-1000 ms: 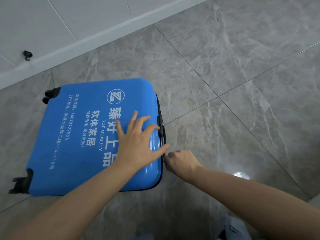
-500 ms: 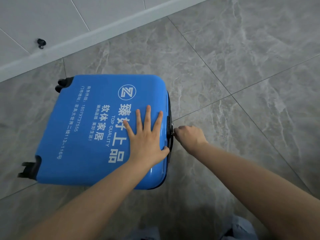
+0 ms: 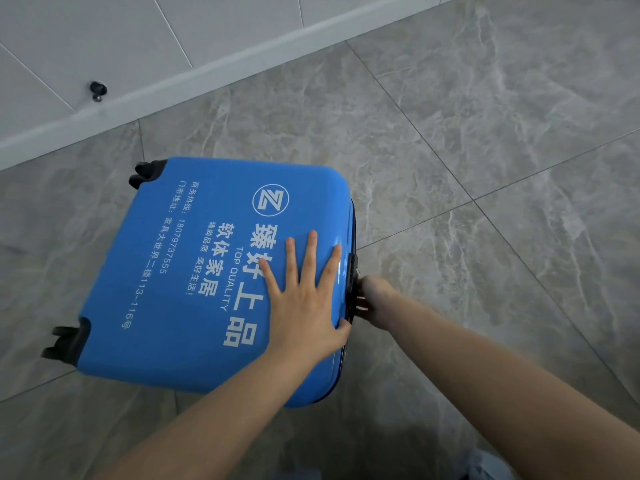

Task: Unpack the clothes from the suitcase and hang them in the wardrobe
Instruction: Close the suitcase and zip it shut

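Note:
A blue hard-shell suitcase (image 3: 180,271) with white printed lettering lies flat and closed on the grey tiled floor, its black wheels pointing left. My left hand (image 3: 304,299) presses flat on the lid near its right edge, fingers straight and spread. My right hand (image 3: 372,296) is at the suitcase's right side, fingers curled in against the black zipper and lock area (image 3: 352,271); what they pinch is hidden. No clothes are visible.
A white wall with a white skirting board (image 3: 207,71) runs along the top left, with a small black knob (image 3: 98,90) on it. Grey marble-look floor tiles (image 3: 485,150) spread to the right and behind the suitcase.
My right hand has moved up along the suitcase's right edge, from the near corner to the lock area. My left hand's fingers straightened and it stays pressed on the lid.

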`<state>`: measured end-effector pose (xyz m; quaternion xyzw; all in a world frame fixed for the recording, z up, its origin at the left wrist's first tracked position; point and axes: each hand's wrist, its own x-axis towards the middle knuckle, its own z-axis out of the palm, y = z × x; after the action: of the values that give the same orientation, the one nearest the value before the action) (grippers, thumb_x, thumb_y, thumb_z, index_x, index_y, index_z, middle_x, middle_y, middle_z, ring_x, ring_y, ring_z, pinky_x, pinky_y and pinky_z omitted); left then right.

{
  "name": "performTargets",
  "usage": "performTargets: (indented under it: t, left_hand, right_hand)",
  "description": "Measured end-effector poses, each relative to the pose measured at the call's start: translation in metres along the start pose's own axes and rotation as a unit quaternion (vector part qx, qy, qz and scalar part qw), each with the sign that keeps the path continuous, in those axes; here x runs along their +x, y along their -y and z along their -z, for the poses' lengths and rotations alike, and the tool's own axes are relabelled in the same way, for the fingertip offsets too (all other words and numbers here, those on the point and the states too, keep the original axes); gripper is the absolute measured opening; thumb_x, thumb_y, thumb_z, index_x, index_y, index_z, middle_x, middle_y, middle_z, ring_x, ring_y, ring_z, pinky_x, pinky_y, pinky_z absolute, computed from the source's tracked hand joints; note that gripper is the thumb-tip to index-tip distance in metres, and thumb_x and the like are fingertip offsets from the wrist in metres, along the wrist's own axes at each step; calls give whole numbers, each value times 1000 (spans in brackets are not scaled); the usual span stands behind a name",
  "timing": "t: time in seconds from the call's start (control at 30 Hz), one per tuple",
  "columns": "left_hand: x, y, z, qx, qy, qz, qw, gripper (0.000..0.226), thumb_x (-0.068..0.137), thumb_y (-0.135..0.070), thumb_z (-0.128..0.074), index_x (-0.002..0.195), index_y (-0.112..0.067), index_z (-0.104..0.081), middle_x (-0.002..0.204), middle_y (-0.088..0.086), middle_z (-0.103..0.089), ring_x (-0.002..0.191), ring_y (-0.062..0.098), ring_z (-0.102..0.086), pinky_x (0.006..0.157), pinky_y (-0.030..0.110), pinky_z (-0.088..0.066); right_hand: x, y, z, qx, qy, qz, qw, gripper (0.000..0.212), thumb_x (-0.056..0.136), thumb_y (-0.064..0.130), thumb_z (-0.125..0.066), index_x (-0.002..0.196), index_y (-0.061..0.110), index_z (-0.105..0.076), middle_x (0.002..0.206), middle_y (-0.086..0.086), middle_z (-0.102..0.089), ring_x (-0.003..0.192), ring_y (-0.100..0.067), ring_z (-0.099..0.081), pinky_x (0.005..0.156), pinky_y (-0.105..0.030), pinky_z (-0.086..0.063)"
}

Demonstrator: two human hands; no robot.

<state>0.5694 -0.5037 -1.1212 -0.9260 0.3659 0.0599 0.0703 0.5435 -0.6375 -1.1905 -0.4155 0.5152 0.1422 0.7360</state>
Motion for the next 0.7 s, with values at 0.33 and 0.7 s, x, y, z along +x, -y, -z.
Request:
performTargets:
  t: [0.33,0.7]
  left_hand:
    - [19,9,13,-37,1,-21,999,105,74,-61,-51,154,-33,11,158,7,32,146,38,26,109,74,2]
    - [49,69,141,-176,8,-116,977,109,62,-59,-58,149,-52,7,160,-14,26,151,21,16,118,63,-6]
  right_hand:
    - [11,6,11,158,8,26,987,24,94,25,-48,77,12,-58,68,-5,-52,58,-18,-47,59,-29,-42]
    - [-117,90,-6,300,-48,43,952,40,88,38,-37,53,20,-35,48,2,-30,39,-14,-23,44,-24,-18]
